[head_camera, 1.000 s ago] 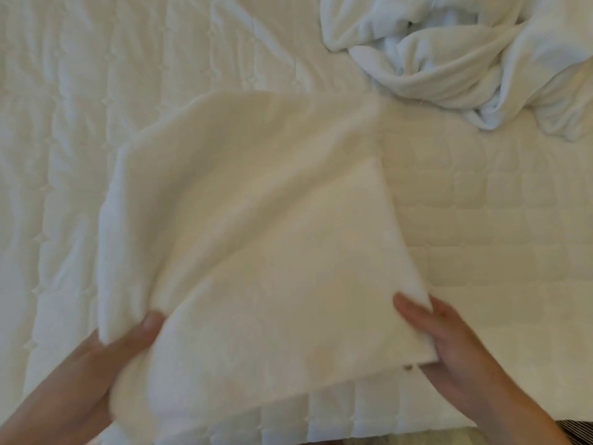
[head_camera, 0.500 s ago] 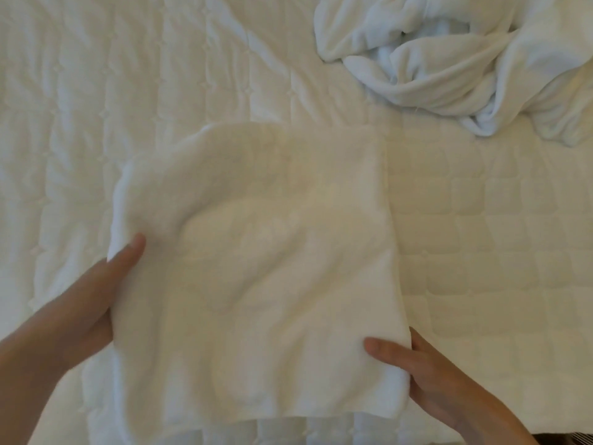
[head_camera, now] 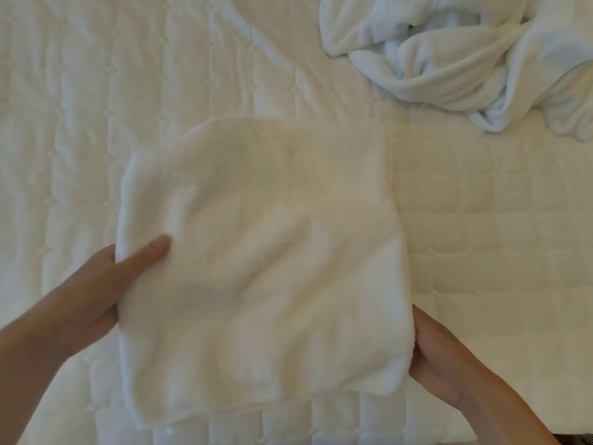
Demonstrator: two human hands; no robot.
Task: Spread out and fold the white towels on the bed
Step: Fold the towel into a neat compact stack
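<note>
A folded white towel (head_camera: 263,268) lies as a rough square in the middle of the quilted bed (head_camera: 497,236). My left hand (head_camera: 106,281) grips its left edge, thumb on top and fingers tucked under the fold. My right hand (head_camera: 446,361) is at the lower right edge, palm up, with its fingertips hidden under the towel. A crumpled heap of white towels (head_camera: 465,59) sits at the upper right, apart from both hands.
The near edge of the bed runs along the bottom of the view, with a dark striped bit of floor or fabric (head_camera: 577,440) at the lower right corner. Wrinkled quilt (head_camera: 80,107) stretches to the left.
The raised half of the towel came down onto the bed, so it now lies folded. My left thumb moved onto the towel's left edge; my right fingers slid beneath the right edge.
</note>
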